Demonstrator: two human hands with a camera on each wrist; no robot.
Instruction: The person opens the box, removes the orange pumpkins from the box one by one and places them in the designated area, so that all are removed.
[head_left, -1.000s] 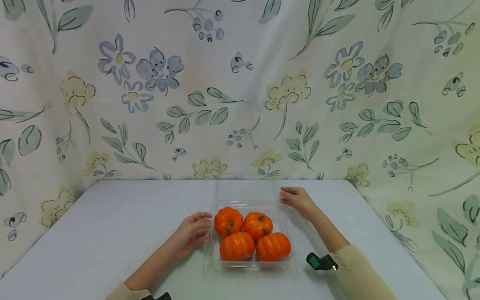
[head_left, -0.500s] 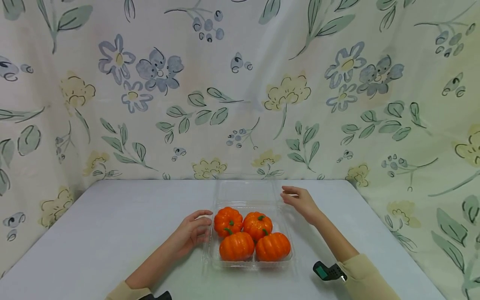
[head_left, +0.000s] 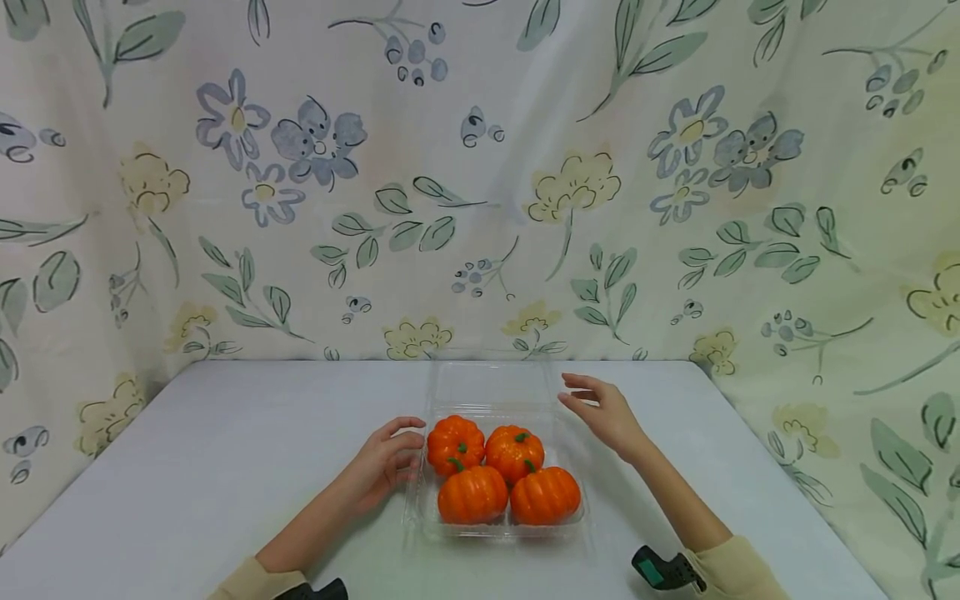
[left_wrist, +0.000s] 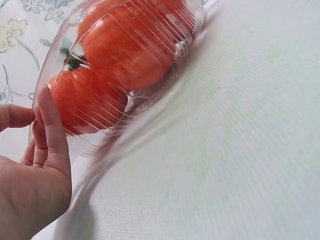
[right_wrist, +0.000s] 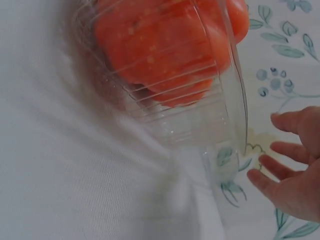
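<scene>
Several orange toy pumpkins (head_left: pixel 472 495) with green stems sit in a clear plastic clamshell box (head_left: pixel 510 531) on the table. Its lid (head_left: pixel 491 385) stands folded back on the far side. At the box's left side, my left hand (head_left: pixel 382 467) pinches the rim. Up close in the left wrist view, the thumb meets the rim while the other fingers (left_wrist: pixel 56 135) lie along the ribbed outer wall. To the right of the lid my right hand (head_left: pixel 603 412) hovers with relaxed, spread fingers. In the right wrist view its fingertips (right_wrist: pixel 256 176) are apart from the box's rim, holding nothing.
The white table (head_left: pixel 262 450) stretches out on both sides of the box. Behind it hangs a floral curtain (head_left: pixel 420 275). Both forearms come in from the near edge, with a dark device (head_left: pixel 663 569) strapped at the right wrist.
The right forearm has swung rightward and nearer, and the right fingers have spread more beside the lid. The left hand keeps its place at the rim; the box and pumpkins have stayed put.
</scene>
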